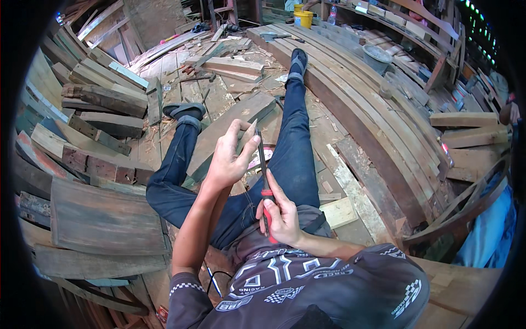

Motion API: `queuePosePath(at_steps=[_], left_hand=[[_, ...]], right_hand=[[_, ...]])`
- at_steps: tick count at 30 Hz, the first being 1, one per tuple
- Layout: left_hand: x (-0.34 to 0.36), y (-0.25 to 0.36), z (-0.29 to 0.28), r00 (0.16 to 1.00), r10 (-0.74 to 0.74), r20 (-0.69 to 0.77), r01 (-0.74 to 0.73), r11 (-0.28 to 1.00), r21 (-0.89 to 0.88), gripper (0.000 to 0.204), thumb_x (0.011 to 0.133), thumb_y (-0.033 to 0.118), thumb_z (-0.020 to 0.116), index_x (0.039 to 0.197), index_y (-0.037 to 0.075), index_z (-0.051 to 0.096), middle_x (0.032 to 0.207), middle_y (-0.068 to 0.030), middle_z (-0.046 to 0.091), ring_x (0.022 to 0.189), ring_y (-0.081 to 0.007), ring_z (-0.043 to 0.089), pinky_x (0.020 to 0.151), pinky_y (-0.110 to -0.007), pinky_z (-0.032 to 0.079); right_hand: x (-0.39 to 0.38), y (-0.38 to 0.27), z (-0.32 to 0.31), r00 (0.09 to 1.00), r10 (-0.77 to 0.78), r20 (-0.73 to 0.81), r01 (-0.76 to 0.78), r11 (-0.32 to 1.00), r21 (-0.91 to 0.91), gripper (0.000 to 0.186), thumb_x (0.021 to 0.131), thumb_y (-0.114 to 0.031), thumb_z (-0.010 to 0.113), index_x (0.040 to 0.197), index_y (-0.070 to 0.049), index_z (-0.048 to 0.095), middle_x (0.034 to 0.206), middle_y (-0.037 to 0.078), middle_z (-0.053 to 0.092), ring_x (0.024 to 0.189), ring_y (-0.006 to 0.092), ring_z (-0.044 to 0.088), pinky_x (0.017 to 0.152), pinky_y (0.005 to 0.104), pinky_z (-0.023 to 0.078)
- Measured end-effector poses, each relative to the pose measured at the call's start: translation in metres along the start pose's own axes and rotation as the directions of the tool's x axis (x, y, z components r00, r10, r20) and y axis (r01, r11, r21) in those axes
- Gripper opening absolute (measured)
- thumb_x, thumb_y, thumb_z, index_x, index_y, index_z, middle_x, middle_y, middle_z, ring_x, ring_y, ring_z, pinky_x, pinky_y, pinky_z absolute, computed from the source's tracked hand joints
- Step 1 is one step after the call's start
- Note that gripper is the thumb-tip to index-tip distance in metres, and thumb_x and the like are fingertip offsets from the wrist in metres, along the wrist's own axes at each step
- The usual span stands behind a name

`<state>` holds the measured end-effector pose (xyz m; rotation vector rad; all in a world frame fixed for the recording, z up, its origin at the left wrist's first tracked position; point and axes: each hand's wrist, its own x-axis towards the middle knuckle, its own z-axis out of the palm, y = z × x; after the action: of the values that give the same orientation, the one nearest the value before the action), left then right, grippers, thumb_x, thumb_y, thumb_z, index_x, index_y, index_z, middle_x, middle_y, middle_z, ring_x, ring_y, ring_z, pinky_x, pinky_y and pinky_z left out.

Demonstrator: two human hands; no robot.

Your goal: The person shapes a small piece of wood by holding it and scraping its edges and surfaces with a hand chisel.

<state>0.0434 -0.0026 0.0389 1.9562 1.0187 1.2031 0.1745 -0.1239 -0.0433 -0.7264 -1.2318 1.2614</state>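
Mid-frame, the right hand [282, 221] gripped a red-handled tool [267, 193]; the left hand [231, 156] pinched a pale sliver [252, 128]. A slipping tip risked jabbing that hand.

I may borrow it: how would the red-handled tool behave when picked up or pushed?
The red-handled tool probably feels stiff: its long blade looks straight and metallic. If pushed, it might roll crookedly: the handle looks thicker.

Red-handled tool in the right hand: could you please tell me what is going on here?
The person's right hand grips a red-handled, chisel-like tool, its shaft pointing away from the body. The left hand pinches a small pointed piece, apparently wood, beside the tool's tip; I cannot tell whether they touch. Long wooden planks lie to the right.
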Motion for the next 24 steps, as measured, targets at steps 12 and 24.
queuePosePath(at_steps=[12,24], left_hand=[[-0.0005,0.0045,-0.0013,0.993,0.111,-0.043,-0.106,0.989,0.1,0.019,0.092,0.014,0.06,0.1,-0.002,0.052,0.077,-0.009,0.06,0.07,-0.0129,0.054,0.066,-0.029,0.045],[-0.0024,0.0046,-0.0004,0.999,0.028,-0.018,-0.026,0.996,0.087,0.019,0.093,0.015,0.059,0.102,-0.001,0.053,0.078,-0.0108,0.061,0.071,-0.0134,0.056,0.064,-0.03,0.047]], right_hand=[[0.002,0.0012,0.0022,1.0,-0.021,0.004,0.021,0.999,0.036,0.06,0.099,-0.003,0.035,0.155,-0.012,0.017,0.07,0.009,0.058,0.043,0.0103,0.05,0.043,0.0234,0.045],[0.0017,0.0001,0.002,1.0,0.005,0.004,-0.005,0.999,0.033,0.06,0.099,-0.003,0.035,0.155,-0.013,0.016,0.07,0.008,0.058,0.045,0.0098,0.051,0.045,0.0229,0.046]])
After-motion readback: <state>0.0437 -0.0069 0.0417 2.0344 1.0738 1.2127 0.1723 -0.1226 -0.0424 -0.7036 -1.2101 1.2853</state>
